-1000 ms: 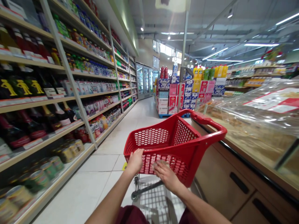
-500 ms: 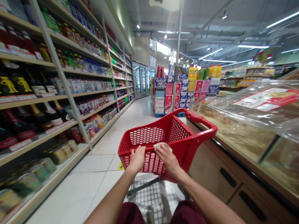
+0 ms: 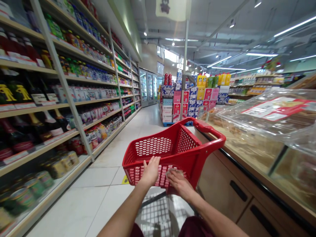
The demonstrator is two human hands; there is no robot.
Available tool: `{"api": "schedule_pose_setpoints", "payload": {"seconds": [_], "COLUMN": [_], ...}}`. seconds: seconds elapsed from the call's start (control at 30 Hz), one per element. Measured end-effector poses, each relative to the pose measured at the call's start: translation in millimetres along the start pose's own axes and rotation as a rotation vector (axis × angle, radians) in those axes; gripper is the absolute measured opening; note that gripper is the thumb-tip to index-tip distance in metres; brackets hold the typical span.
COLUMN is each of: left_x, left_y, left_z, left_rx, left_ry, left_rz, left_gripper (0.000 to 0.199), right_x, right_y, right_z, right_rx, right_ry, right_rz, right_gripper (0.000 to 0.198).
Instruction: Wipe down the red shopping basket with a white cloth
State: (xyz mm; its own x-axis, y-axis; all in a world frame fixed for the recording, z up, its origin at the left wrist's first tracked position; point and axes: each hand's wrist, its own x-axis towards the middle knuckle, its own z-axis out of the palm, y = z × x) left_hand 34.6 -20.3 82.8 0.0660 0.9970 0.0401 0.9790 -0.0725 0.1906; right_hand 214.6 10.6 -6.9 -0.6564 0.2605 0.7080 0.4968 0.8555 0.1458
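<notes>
Nearest, dark maroon trouser legs (image 3: pixel 197 227) are cut off at the bottom edge, below two bare forearms. The right hand (image 3: pixel 181 184) lies against the near side of a red moulded-plastic shopping cart basket with a perforated wall (image 3: pixel 195 164). Its fingers are together, closed over a pale, crumpled cloth (image 3: pixel 170 171) held to the holes. The left hand (image 3: pixel 151 171) rests at the basket's near rim, fingers together and pointing upward, thumb apart; the view is too poor to tell whether they curl over the edge to clamp it.

The cart stands just in front of the knees, its thick red loop handle (image 3: pixel 217 140) toward the right. The plastic looks stiff and tough, smooth enough for skin to slide on, and the cart is probably light enough to shift under pressure. The rolled rim and the handle seem the soundest holds; the thin lattice less so. The cloth should be soft and weightless, best pinned under flat fingers. Most of it is hidden by the hand, and the cart's wheels are hard to make out.

Beside the cart, on the right, is a wood-brown counter (image 3: pixel 219 184) under clear plastic covers (image 3: pixel 261 128); glare blurs what they shelter. Left, beige shelving (image 3: pixel 61 141) carries bottles and cans. Farther on stand stacked printed cartons (image 3: pixel 177 108), then glass-doored fridges (image 3: pixel 149 85), their contents too small to read.
</notes>
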Motion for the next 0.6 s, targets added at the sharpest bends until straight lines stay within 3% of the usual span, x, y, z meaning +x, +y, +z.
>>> {"api": "schedule_pose_setpoints", "payload": {"seconds": [0.2, 0.4, 0.6], "left_x": [3, 5, 11], "left_y": [1, 3, 19], "left_z": [2, 1, 4], "left_rx": [-0.038, -0.032, 0.012], "left_ry": [0.043, 0.044, 0.049], "left_rz": [-0.052, -0.073, -0.003], "left_gripper": [0.064, 0.067, 0.072], "right_x": [1, -17, -19], "right_y": [21, 20, 39], "right_z": [-21, -27, -43], "right_rx": [-0.034, 0.034, -0.097], "right_ry": [0.052, -0.015, 0.062], "right_rz": [0.143, 0.034, 0.183], "right_gripper": [0.039, 0.035, 0.035]}}
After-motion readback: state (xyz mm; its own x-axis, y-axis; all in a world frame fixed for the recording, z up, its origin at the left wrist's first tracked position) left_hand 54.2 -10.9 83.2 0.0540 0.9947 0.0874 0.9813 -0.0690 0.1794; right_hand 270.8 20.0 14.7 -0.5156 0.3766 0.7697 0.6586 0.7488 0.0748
